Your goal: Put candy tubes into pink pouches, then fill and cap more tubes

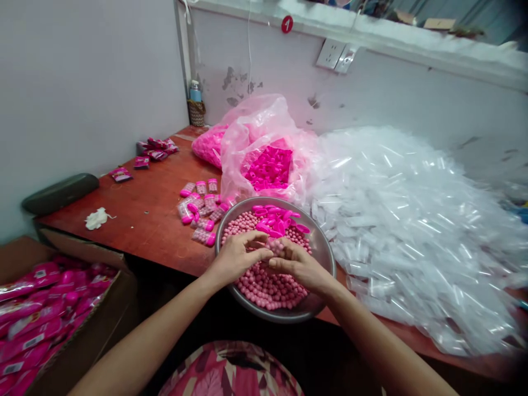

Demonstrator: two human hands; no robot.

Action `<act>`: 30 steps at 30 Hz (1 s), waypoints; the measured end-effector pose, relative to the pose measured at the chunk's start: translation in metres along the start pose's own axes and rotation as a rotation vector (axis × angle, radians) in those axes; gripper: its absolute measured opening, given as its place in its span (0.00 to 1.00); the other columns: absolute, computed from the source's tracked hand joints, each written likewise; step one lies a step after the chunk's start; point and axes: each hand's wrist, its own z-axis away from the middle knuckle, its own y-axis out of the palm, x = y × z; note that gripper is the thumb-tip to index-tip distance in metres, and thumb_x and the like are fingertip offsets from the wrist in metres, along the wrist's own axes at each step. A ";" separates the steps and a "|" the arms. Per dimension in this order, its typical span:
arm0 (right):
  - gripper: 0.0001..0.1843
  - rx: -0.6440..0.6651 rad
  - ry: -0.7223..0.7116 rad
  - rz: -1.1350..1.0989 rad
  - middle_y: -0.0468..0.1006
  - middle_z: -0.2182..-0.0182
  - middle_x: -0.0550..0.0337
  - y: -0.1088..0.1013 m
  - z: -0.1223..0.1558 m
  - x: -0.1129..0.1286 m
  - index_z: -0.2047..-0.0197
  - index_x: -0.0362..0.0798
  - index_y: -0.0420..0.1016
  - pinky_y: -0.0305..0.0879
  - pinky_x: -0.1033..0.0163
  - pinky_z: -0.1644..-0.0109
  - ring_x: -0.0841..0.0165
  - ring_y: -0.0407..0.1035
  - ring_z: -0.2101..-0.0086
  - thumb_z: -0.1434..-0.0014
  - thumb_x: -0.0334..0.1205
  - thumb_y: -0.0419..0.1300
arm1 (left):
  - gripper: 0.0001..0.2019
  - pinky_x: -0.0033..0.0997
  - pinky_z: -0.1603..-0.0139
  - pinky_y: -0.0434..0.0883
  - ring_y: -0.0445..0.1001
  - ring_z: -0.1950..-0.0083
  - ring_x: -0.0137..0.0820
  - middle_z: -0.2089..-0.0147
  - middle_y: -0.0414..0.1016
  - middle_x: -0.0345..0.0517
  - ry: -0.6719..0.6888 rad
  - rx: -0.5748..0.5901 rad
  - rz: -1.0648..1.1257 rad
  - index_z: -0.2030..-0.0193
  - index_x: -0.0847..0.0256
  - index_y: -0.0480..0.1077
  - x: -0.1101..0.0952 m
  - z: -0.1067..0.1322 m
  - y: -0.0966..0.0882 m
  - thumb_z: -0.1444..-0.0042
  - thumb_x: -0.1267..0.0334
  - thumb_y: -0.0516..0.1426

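Observation:
A metal bowl (324,250) at the table's near edge holds many small pink balls (264,286) and several bright pink caps (276,217) at its far side. Both hands hover over the balls in the bowl's middle. My left hand (237,256) has its fingers curled and pinched toward my right hand (299,264), whose fingers are also closed. The fingertips meet around something small, hidden between them.
A big heap of clear plastic tubes (412,231) covers the table's right side. Pink bags of caps (268,165) stand behind the bowl. Filled capped tubes (200,212) lie left of it. A cardboard box (94,319) of pink packets sits at lower left.

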 end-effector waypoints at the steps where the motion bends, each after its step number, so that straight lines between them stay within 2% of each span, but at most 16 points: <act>1: 0.13 -0.018 -0.010 0.000 0.74 0.68 0.63 0.001 0.000 -0.001 0.63 0.47 0.62 0.69 0.61 0.61 0.71 0.71 0.67 0.50 0.38 0.62 | 0.13 0.32 0.57 0.68 0.73 0.58 0.36 0.59 0.75 0.46 0.012 0.043 -0.019 0.58 0.61 0.72 -0.001 0.000 0.001 0.52 0.62 0.59; 4: 0.11 -0.054 -0.041 0.092 0.74 0.73 0.65 -0.001 0.000 -0.002 0.65 0.48 0.61 0.69 0.63 0.67 0.71 0.71 0.71 0.49 0.39 0.60 | 0.08 0.30 0.58 0.67 0.72 0.61 0.34 0.63 0.75 0.45 0.054 0.105 -0.011 0.63 0.62 0.73 -0.003 -0.002 0.001 0.49 0.64 0.56; 6: 0.10 -0.104 -0.100 0.272 0.73 0.75 0.65 -0.008 0.003 -0.001 0.64 0.48 0.62 0.69 0.63 0.68 0.70 0.71 0.71 0.48 0.40 0.59 | 0.07 0.29 0.60 0.67 0.71 0.62 0.33 0.65 0.74 0.44 0.053 0.117 0.051 0.64 0.63 0.72 -0.003 -0.003 0.002 0.49 0.64 0.55; 10: 0.13 -0.243 -0.391 0.804 0.75 0.62 0.57 -0.021 0.012 0.011 0.54 0.49 0.64 0.68 0.61 0.59 0.68 0.71 0.63 0.44 0.38 0.56 | 0.08 0.29 0.59 0.66 0.71 0.62 0.33 0.65 0.74 0.44 0.031 0.171 0.080 0.63 0.63 0.72 -0.002 -0.004 0.002 0.48 0.63 0.55; 12: 0.14 -0.188 -0.524 0.988 0.73 0.57 0.56 -0.022 0.017 0.017 0.51 0.51 0.65 0.66 0.60 0.55 0.68 0.69 0.59 0.41 0.35 0.53 | 0.09 0.29 0.59 0.66 0.70 0.61 0.33 0.64 0.73 0.44 0.022 0.201 0.066 0.62 0.63 0.72 -0.002 -0.004 0.002 0.48 0.63 0.55; 14: 0.14 -0.127 -0.578 1.058 0.73 0.57 0.57 -0.022 0.021 0.019 0.51 0.51 0.65 0.64 0.61 0.53 0.68 0.68 0.57 0.40 0.34 0.51 | 0.09 0.29 0.59 0.67 0.70 0.61 0.33 0.63 0.73 0.45 0.010 0.221 0.078 0.61 0.63 0.72 -0.002 -0.003 0.002 0.48 0.63 0.55; 16: 0.14 -0.174 -0.538 1.057 0.74 0.59 0.59 -0.027 0.023 0.018 0.50 0.50 0.65 0.65 0.64 0.55 0.69 0.69 0.59 0.40 0.34 0.52 | 0.10 0.29 0.59 0.67 0.71 0.60 0.33 0.62 0.73 0.45 -0.010 0.209 0.121 0.60 0.62 0.72 -0.003 -0.003 0.002 0.48 0.63 0.55; 18: 0.12 -0.333 -0.461 1.097 0.76 0.62 0.59 -0.040 0.022 0.015 0.52 0.48 0.66 0.66 0.65 0.58 0.69 0.71 0.63 0.41 0.35 0.53 | 0.11 0.29 0.59 0.68 0.71 0.59 0.33 0.61 0.73 0.45 -0.044 0.147 0.173 0.58 0.61 0.70 -0.002 -0.002 0.001 0.48 0.62 0.56; 20: 0.10 -0.518 -0.362 1.259 0.76 0.64 0.57 -0.059 0.018 0.014 0.56 0.47 0.69 0.65 0.64 0.60 0.67 0.71 0.65 0.40 0.35 0.51 | 0.12 0.29 0.60 0.68 0.71 0.60 0.33 0.62 0.73 0.44 -0.065 0.059 0.204 0.58 0.61 0.70 -0.001 -0.003 0.001 0.48 0.61 0.56; 22: 0.10 -0.604 -0.231 1.500 0.76 0.63 0.53 -0.078 0.010 0.014 0.59 0.46 0.71 0.64 0.63 0.62 0.65 0.70 0.65 0.40 0.34 0.50 | 0.11 0.29 0.59 0.68 0.71 0.61 0.33 0.63 0.73 0.44 -0.055 0.040 0.187 0.59 0.62 0.70 0.001 -0.004 0.001 0.49 0.62 0.57; 25: 0.11 -0.549 -0.085 1.789 0.74 0.62 0.53 -0.091 -0.010 0.014 0.57 0.48 0.71 0.61 0.64 0.66 0.63 0.68 0.62 0.40 0.34 0.50 | 0.09 0.30 0.58 0.68 0.71 0.60 0.34 0.63 0.73 0.45 -0.025 0.098 0.138 0.61 0.62 0.71 0.002 -0.005 0.001 0.49 0.63 0.56; 30: 0.11 -0.435 -0.075 1.999 0.72 0.64 0.51 -0.085 -0.040 0.008 0.60 0.46 0.71 0.59 0.63 0.66 0.62 0.65 0.63 0.40 0.32 0.48 | 0.09 0.30 0.57 0.68 0.71 0.59 0.34 0.62 0.74 0.46 -0.009 0.068 0.126 0.60 0.62 0.70 0.001 -0.005 -0.001 0.48 0.63 0.56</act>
